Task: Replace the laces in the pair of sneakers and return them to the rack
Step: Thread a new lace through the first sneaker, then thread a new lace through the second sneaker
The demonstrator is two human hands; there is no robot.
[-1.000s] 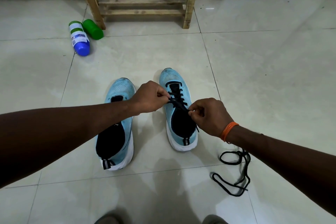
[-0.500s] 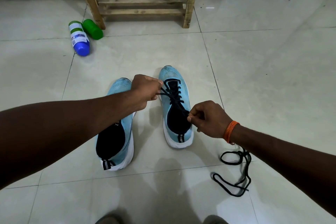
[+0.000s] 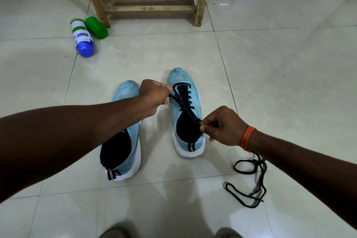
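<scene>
As left grip [image 3: 154,98], right grip [image 3: 224,127] pinch it, lace [image 3: 184,108] between

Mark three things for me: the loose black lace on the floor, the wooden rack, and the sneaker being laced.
Loose lace [image 3: 226,187], head view: left end of its lower loop.
Wooden rack [image 3: 152,8], head view: lowest front slat.
Sneaker being laced [image 3: 179,78], head view: light-blue toe.
</scene>
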